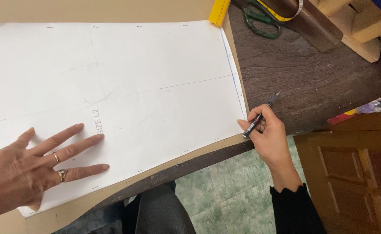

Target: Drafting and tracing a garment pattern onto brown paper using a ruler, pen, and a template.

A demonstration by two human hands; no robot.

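Left hand: the left hand (34,167), nearest the camera at the lower left, is laid palm down with fingers spread wide and straight; nothing is gripped, and two rings are worn.
Paper: a large white pattern sheet (155,86) is pressed flat under that hand; it is spread over brown card (112,11) on the dark wooden table (311,78).
Right hand: the right hand (266,134), wrist bent and sleeved in black, is set at the sheet's right corner, by the table's front edge.
Pen: a black pen (261,115) is pinched between closed fingers, its tip pointed up and right, off the paper.
Edges: a blue line is drawn along the sheet's right border.
Open room: bare tabletop is left to the right of the pen; green scissors (262,21) and a yellow ruler (219,12) are kept well apart at the far edge.
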